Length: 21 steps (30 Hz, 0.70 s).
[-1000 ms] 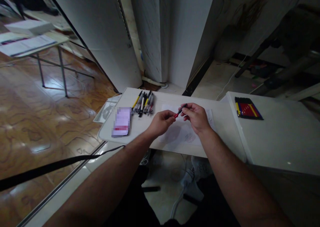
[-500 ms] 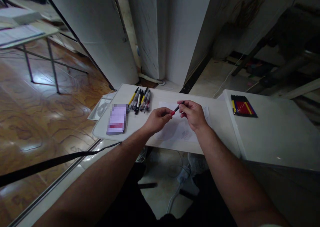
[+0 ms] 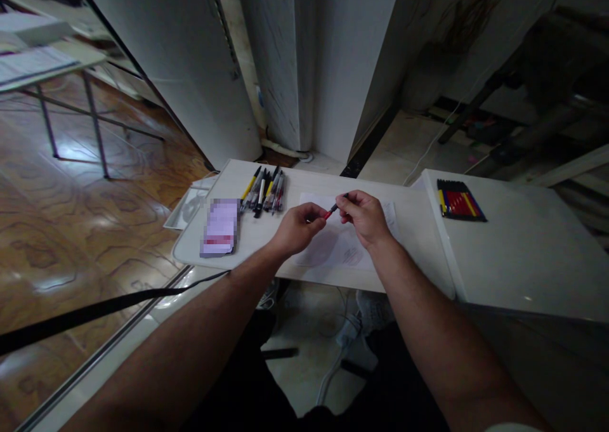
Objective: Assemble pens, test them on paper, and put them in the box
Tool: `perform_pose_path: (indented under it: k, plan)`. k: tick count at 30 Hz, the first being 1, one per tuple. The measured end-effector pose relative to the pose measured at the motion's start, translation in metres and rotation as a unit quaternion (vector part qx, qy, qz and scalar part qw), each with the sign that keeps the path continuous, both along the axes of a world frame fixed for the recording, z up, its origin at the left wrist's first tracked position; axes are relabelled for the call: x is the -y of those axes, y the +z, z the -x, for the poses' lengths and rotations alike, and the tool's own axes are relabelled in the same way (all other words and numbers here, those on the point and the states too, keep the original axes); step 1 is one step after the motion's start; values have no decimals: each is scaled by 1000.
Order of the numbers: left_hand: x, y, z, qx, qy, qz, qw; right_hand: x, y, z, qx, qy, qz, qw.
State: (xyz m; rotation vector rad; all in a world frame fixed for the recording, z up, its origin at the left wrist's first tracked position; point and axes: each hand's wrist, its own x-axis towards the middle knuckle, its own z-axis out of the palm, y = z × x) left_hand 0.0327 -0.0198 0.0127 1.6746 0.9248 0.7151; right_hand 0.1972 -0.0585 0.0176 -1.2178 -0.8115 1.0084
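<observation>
My left hand (image 3: 299,229) pinches the red end of a red and black pen (image 3: 332,210) between thumb and fingertips. On the pen's dark upper part, the fingertips of my right hand (image 3: 365,217) are closed. The pen slants up to the right, held above a white sheet of paper (image 3: 316,254). Faint scribbles mark the sheet below my right hand. Whether the dark part is a separate cap, I cannot tell.
Several pens (image 3: 263,192) lie in a bunch at the table's back left. Beside them lies a phone (image 3: 219,229) with a blurred screen. A pack of coloured pens (image 3: 460,200) rests on the white surface to the right. A black strap (image 3: 118,302) crosses at left.
My right fingers have closed in around the dark part of the pen. Less of the red end shows between my hands. The view has shifted slightly.
</observation>
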Motion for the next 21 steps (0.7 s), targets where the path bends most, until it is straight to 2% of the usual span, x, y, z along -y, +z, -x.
perform_pose_path:
  k: [10,17,21]
  plan:
    - [0,-4,-1,8,4,2,1000,-1,-3,2,9,-15,11,1000]
    - [3,5,-3,58,-7,135,989,0,4,-1,-52,-2,33,998]
    - [3,5,-3,97,-28,172,980,1,8,-3,-77,13,37,996]
